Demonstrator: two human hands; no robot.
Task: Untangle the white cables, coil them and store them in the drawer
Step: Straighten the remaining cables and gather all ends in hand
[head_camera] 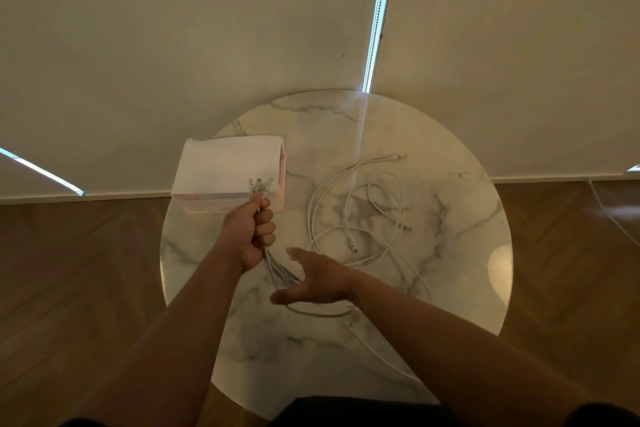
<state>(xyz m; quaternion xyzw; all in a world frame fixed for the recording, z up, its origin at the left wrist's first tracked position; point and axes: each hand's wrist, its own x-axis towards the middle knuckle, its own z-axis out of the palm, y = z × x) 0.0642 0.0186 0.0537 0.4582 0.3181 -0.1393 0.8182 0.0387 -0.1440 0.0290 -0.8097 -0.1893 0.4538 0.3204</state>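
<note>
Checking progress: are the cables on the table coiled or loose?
Loose: the cables sprawl in overlapping loops across the table, one plug lying free.

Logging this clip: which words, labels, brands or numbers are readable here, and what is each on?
No readable text anywhere in the head view.
White box-shaped drawer unit: plain faces, no label visible.
White cables and their plugs: too small to show any marking.
Round marble-topped table: grey veining only, no print.

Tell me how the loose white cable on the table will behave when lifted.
Probably floppy: the loose white cable lies in slack, irregular loops. Likely light, being thin. It may snag, since its loops cross one another on the marble table.
</note>
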